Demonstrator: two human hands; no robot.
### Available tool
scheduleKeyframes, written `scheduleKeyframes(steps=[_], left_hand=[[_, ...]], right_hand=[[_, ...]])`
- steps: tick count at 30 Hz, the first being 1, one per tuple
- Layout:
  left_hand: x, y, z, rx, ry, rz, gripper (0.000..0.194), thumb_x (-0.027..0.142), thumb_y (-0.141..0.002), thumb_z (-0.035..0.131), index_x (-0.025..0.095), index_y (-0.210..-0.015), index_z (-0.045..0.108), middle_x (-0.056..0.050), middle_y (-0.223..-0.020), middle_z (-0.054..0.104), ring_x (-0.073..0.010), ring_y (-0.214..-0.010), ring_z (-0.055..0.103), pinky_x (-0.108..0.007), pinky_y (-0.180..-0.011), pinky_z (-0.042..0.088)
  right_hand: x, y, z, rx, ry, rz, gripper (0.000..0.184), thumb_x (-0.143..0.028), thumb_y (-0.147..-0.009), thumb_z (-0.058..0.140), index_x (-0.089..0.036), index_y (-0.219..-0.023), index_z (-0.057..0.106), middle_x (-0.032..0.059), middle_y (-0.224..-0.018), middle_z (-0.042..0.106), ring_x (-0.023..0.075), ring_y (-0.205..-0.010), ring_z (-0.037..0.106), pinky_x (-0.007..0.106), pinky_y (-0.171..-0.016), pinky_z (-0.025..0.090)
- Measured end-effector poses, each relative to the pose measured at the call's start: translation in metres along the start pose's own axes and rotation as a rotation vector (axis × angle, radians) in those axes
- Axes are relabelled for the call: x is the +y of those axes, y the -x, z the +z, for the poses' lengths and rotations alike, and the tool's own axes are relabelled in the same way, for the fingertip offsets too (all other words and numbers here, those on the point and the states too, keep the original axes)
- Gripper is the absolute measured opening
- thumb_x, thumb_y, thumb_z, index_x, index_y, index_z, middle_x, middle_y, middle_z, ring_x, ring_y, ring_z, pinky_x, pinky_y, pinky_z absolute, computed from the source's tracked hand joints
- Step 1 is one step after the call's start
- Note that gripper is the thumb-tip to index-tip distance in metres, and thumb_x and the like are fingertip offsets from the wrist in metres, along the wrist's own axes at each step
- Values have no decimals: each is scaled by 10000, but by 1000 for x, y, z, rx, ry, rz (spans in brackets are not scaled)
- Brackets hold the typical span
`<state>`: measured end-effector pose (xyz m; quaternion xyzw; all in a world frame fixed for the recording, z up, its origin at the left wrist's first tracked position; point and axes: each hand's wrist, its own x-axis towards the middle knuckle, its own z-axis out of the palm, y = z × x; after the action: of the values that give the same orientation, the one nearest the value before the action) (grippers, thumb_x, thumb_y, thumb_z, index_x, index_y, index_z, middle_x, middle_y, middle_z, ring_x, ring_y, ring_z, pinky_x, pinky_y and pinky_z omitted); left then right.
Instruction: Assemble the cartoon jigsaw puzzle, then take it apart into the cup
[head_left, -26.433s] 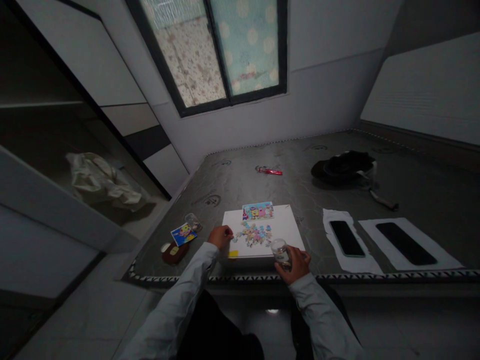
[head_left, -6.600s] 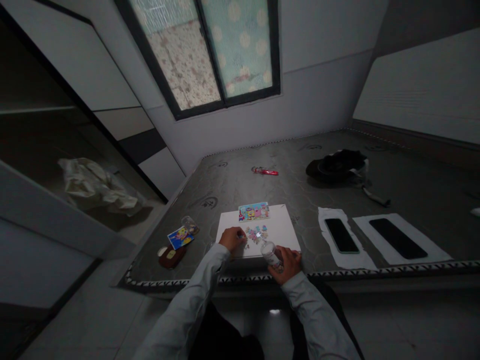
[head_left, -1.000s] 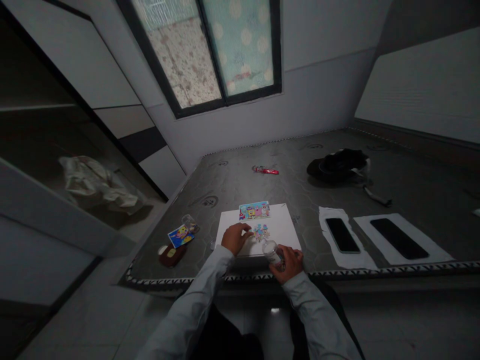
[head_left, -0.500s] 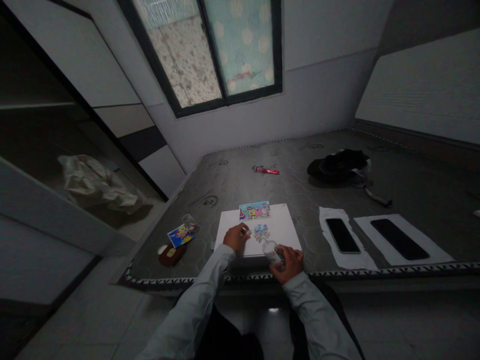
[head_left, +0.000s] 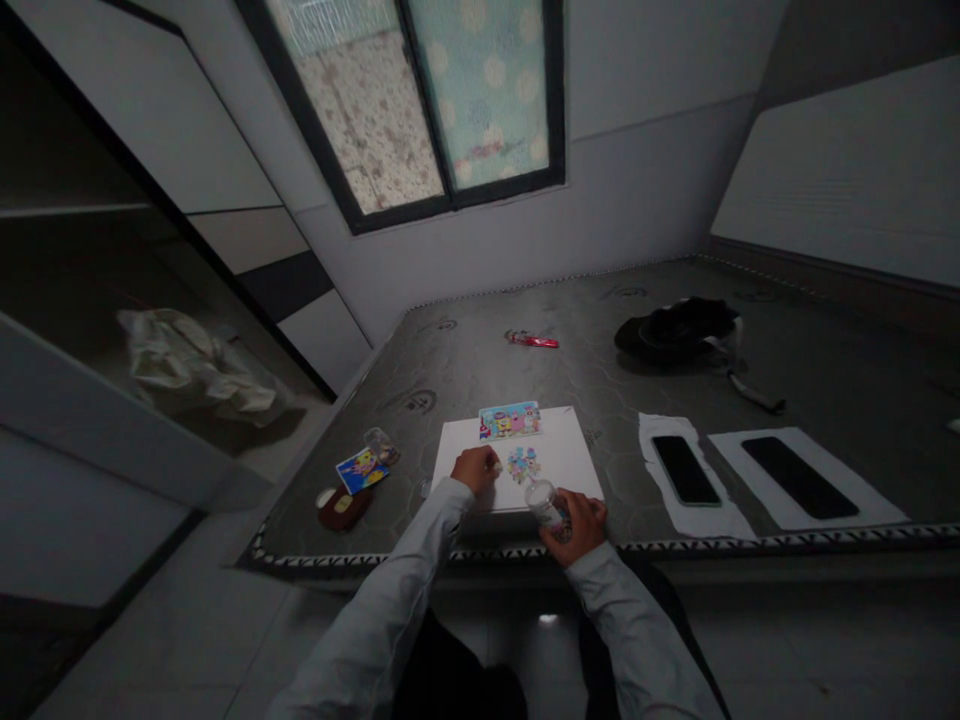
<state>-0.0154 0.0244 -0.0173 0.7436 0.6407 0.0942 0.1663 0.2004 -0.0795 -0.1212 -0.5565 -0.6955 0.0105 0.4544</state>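
Observation:
My right hand is wrapped around a clear jar, which is tilted with its mouth toward the white board; small dark or coloured bits show inside. Just beyond the mouth lies a small cluster of colourful pieces on the white board. Left of that cluster, my left hand hovers over or rests on the board with thumb and fingers pinched together. Something tiny and pale shows at the fingertips, too small to name. A colourful cartoon picture card lies along the board's far edge.
To the left lie a blue cartoon card, a clear plastic packet and a brown case. At right, two phones rest on white sheets. Farther back are a red packaged item and a black cap.
My left hand has shifted very slightly to the right and its fingers look more closed. The right hand and the jar hold their place.

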Motion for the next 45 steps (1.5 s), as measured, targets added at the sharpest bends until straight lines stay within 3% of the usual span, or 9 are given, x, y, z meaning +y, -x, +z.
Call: scheduleKeyframes(steps=[8, 13, 18, 22, 26, 29, 33, 39, 45], left_hand=[[5, 15, -8, 4, 71, 3, 143, 235, -753, 691, 208, -889, 725, -22, -923, 740, -152, -820, 672, -233, -749, 474], [35, 41, -15, -25, 371, 232, 221, 365, -794, 684, 210, -939, 743, -19, -959, 745, -127, -725, 657, -220, -702, 494], [66, 53, -22, 6, 251, 285, 170, 347, -729, 754, 244, -862, 775, -15, -893, 756, -162, -785, 666, -254, -767, 478], [74, 53, -21, -43, 244, 279, 165, 303, -730, 753, 265, -888, 776, 5, -837, 762, -166, -791, 688, -267, -809, 482], [68, 51, -15, -159, 454, 273, 179, 296, -774, 701, 215, -923, 758, -8, -865, 759, -106, -555, 633, -243, -656, 515], [55, 40, -13, -78, 603, 225, 205, 305, -827, 635, 178, -958, 727, -38, -948, 744, -97, -542, 623, -232, -575, 514], [33, 19, -4, 114, 419, 87, 248, 322, -862, 603, 183, -1049, 688, -53, -1017, 710, -110, -659, 647, -272, -737, 539], [20, 0, 21, 82, 143, 213, 773, 388, -613, 846, 167, -1300, 568, -145, -1237, 579, -272, -1121, 576, -402, -1002, 455], [14, -12, 24, 39, 177, 173, 465, 317, -662, 822, 210, -1096, 693, -72, -1120, 606, -189, -957, 622, -319, -908, 495]], right_hand=[[-1, -1, -1, 8, 5, -9, 493, -356, -671, 565, -192, -1132, 509, 67, -1011, 661, 238, -944, 593, 405, -901, 301], [-1, -1, -2, -15, -3, 7, 513, -377, -678, 572, -201, -1153, 488, 71, -1028, 656, 246, -966, 589, 423, -922, 289], [-2, -1, -4, -47, 12, 3, 503, -365, -668, 569, -208, -1139, 492, 73, -1028, 656, 249, -962, 590, 428, -915, 291], [-2, -1, -4, -18, 21, -32, 510, -365, -670, 578, -199, -1145, 499, 85, -1046, 657, 254, -972, 590, 429, -923, 296], [0, 0, -2, -11, 18, -31, 522, -368, -667, 589, -192, -1150, 495, 85, -1053, 655, 257, -976, 591, 427, -921, 291], [3, 0, 0, 1, 17, -46, 530, -376, -672, 604, -193, -1156, 492, 82, -1055, 653, 251, -962, 595, 415, -911, 292], [7, 0, 1, 8, 19, -66, 529, -360, -662, 613, -200, -1152, 496, 59, -1026, 660, 240, -938, 595, 394, -896, 294], [8, 0, 1, -11, 10, -48, 559, -367, -662, 619, -202, -1180, 490, 65, -1034, 656, 247, -948, 595, 395, -905, 296], [4, -2, -1, 13, 20, -50, 547, -367, -672, 608, -202, -1178, 483, 65, -1022, 655, 243, -937, 601, 399, -902, 302]])
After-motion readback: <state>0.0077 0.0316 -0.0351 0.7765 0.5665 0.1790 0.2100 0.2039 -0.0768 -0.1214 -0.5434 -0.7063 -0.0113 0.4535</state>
